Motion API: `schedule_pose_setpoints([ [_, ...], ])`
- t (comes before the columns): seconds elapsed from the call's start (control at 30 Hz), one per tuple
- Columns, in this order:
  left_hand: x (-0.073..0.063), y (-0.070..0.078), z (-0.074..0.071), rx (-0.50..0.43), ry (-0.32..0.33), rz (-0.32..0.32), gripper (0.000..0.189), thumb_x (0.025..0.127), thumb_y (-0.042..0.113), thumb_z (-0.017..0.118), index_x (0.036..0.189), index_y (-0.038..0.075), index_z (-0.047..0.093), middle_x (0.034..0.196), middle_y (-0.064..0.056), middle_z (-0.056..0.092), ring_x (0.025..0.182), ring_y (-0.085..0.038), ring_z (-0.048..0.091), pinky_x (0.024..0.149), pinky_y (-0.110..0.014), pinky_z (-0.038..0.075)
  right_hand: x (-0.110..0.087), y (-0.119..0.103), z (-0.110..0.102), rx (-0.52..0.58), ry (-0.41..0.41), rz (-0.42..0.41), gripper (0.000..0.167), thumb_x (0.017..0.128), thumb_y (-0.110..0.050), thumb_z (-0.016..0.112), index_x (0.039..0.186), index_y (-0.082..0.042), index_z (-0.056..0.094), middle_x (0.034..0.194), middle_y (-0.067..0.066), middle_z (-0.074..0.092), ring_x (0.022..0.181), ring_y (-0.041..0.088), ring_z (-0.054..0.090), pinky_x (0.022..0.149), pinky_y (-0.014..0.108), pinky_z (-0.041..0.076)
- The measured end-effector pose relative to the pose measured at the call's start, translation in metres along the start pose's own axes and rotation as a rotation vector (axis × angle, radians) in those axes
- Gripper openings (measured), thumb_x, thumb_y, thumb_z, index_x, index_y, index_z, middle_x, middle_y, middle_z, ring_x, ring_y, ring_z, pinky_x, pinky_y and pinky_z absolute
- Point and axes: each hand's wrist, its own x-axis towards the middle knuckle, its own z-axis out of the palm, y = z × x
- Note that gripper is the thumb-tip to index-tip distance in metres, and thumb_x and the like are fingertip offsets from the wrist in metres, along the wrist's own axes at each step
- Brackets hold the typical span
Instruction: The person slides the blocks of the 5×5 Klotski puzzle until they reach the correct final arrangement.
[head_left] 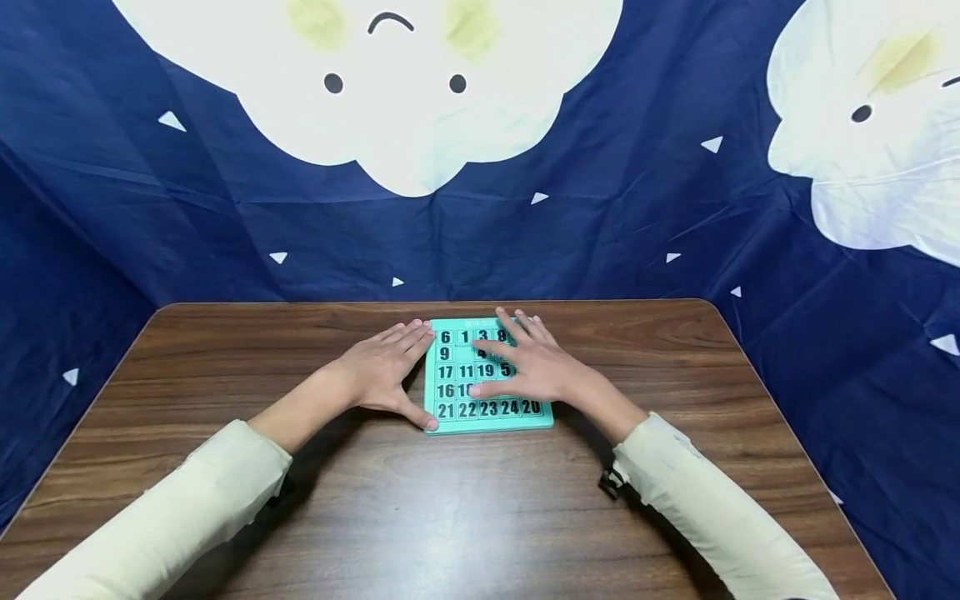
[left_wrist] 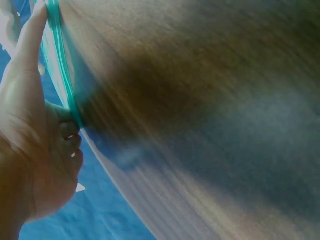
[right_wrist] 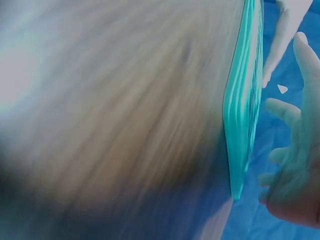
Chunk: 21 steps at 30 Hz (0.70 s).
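A turquoise sliding number puzzle (head_left: 465, 372) with black numerals lies flat near the far side of the table. My left hand (head_left: 382, 371) rests along its left side, fingers extended at the upper left edge and thumb touching the lower left corner. Over the puzzle's right part is my right hand (head_left: 536, 367), its fingers spread, covering several tiles. In the right wrist view, that hand's fingers (right_wrist: 284, 111) stand apart from the puzzle's face. A blank slot shows beside the 9 in the second row; any contact by the right fingertips elsewhere is hard to make out.
The brown wood-grain table (head_left: 420, 517) reflects a bright glare at its front. Behind it and at the sides hangs a dark blue cloth (head_left: 480, 250) printed with white clouds and small triangles. A small dark object (head_left: 611, 482) sits at the right sleeve's cuff.
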Motion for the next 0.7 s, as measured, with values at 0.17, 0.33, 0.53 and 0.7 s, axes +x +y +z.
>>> schedule_pose_setpoints([
  [0.17,0.002,0.002,-0.001,-0.003,-0.017,-0.004,0.158,0.073,0.105,0.069,0.181,0.002,0.014,0.191,-0.017,0.010,0.180,-0.036,0.010,0.149,-0.053,0.013,0.014,-0.007,0.001,-0.002,-0.023,0.010,0.093,0.097,-0.089,0.059,0.176,-0.046,0.037,0.193,0.012,-0.007,0.178,0.046,-0.007,0.145,0.067,-0.006],
  [0.33,0.003,0.003,-0.002,-0.002,-0.033,-0.009,0.159,0.073,0.104,0.069,0.181,0.002,0.013,0.191,-0.017,0.009,0.180,-0.037,0.009,0.149,-0.053,0.013,0.011,-0.007,0.001,-0.023,-0.039,-0.014,0.091,0.095,-0.088,0.065,0.172,-0.043,0.047,0.193,0.012,-0.004,0.178,0.046,-0.008,0.145,0.068,-0.007],
  [0.53,0.003,0.004,-0.007,0.001,-0.046,-0.006,0.158,0.074,0.103,0.071,0.181,0.001,0.013,0.191,-0.018,0.009,0.180,-0.037,0.008,0.149,-0.053,0.012,0.011,-0.008,0.000,-0.003,0.009,-0.037,0.087,0.097,-0.082,0.068,0.171,-0.042,0.050,0.193,0.014,-0.002,0.178,0.049,-0.003,0.144,0.071,-0.005],
  [0.7,0.003,0.003,-0.008,0.002,-0.062,-0.008,0.157,0.076,0.102,0.070,0.181,0.001,0.012,0.191,-0.018,0.008,0.180,-0.038,0.008,0.149,-0.055,0.011,0.020,-0.019,0.001,-0.015,-0.039,-0.077,0.087,0.098,-0.084,0.065,0.174,-0.048,0.042,0.193,0.013,-0.007,0.178,0.048,-0.006,0.143,0.073,-0.006],
])
